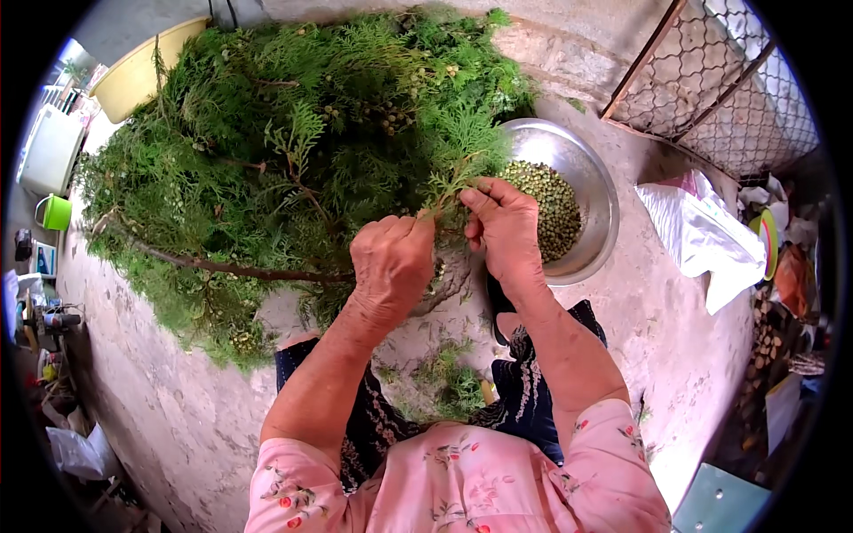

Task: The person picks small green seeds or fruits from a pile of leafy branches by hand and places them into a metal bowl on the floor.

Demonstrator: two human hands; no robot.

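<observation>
My left hand (393, 262) is closed round the lower end of a green evergreen sprig (455, 182), with the fingers curled in. Close beside it, my right hand (511, 231) is closed too, thumb and forefinger pinched at the sprig. Whether a small cone sits in that pinch is hidden. Just right of my right hand stands a wide metal basin (607, 209), part filled with small round green cones (560, 209). A big heap of feathery evergreen branches (293, 107) spreads ahead and to the left, some bearing cones. One long bare branch (222, 265) lies along its near side.
A yellow tub (147, 71) stands behind the heap at far left, near a small green bucket (57, 213). At right are a white sack (702, 226) and a metal mesh panel (720, 84). Loose green bits (453, 377) lie on the concrete between my knees.
</observation>
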